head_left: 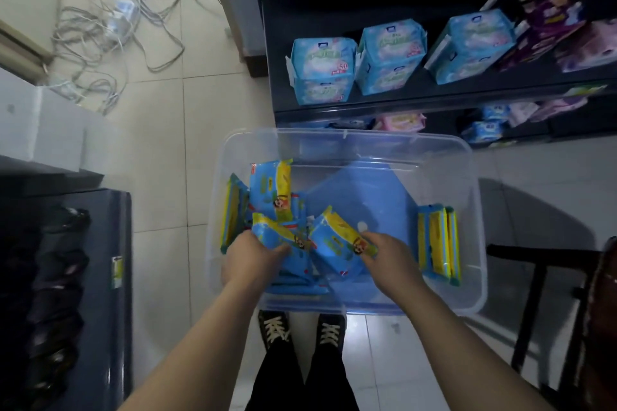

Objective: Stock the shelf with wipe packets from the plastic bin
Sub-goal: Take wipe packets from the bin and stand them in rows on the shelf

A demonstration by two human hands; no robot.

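Wipe packets (270,190): blue film, a yellow band down one long edge, a small cartoon figure printed beside it. Flat and soft by the look, likely to bend if held by one end. All in view inside the plastic bin (478,243), with none of this kind visible on the shelf (434,97). Heaped and overlapping in the bin's left half. A short row (439,243) standing on edge against the bin's right wall, with bare blue bottom between.

Right-hand packet (334,240) tilted up near the bin's middle, long axis slanting from near-right to far-left. Pinched at its near-right end by the right hand (390,257), fingers (367,248) curled onto the yellow band. Left-hand packet (277,235) on top of the heap at the bin's near-left, long axis slanting the other way. Gripped at its near end by the left hand (253,260), fingers curled over the blue face.

Both hands in the bin's near half, neither clearly closer to the goal. Shelf beyond the bin's far rim and higher, carrying pale blue packs (322,72) above that rim's left end. Probably next: lifting both packets clear of the bin's walls, then forward over the far rim. Tangled cables (117,30) on the floor beyond the bin's far-left corner.
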